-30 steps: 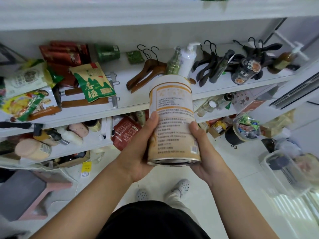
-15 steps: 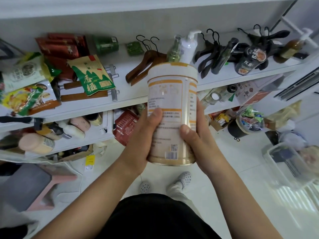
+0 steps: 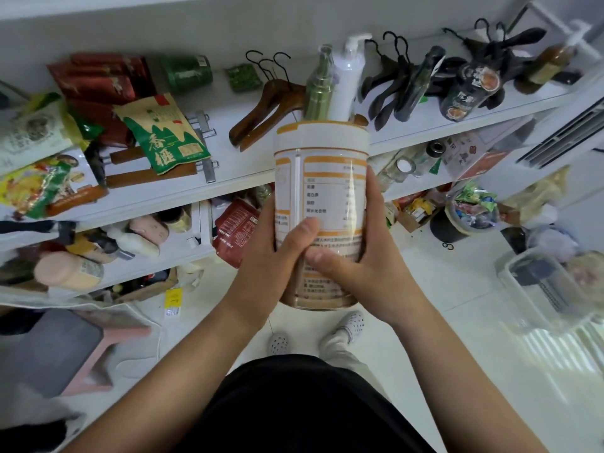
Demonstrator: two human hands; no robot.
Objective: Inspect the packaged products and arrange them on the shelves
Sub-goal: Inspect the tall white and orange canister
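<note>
Before cluttered white shelves [image 3: 235,186], pale floor [image 3: 431,279] below, left hand [image 3: 269,256] and right hand [image 3: 369,266] grip the tin [image 3: 323,178]

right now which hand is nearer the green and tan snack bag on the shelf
Left. The left hand grips the can on the side facing the snack bag; the right hand grips the can's far side.

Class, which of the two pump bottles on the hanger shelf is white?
The middle pump bottle, beside the green bottle above the held can; the far-right pump bottle is amber.
</note>
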